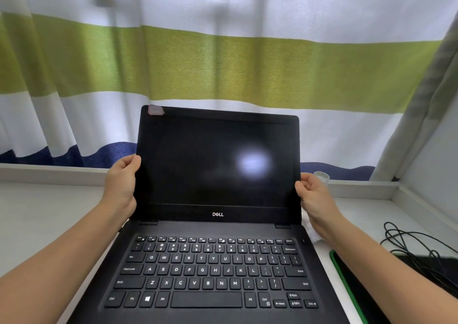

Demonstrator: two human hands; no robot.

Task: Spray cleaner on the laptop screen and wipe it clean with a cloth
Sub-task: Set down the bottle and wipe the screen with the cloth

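Observation:
A black Dell laptop [218,224] stands open in front of me on a white desk [44,214]. Its dark screen [213,165] is off and shows a pale glare spot at the right. My left hand [122,182] grips the lid's left edge, thumb on the bezel. My right hand [314,197] grips the lid's right edge. Behind my right hand a small white cap [321,175] pokes up, possibly the cleaner bottle. A bit of white cloth [315,237] shows under my right wrist, beside the laptop.
A striped white, green and blue curtain [223,63] hangs behind the desk's raised back edge. At the right lie a black mat with a green edge [347,281] and a tangle of black cable [416,246]. A white side wall closes the right.

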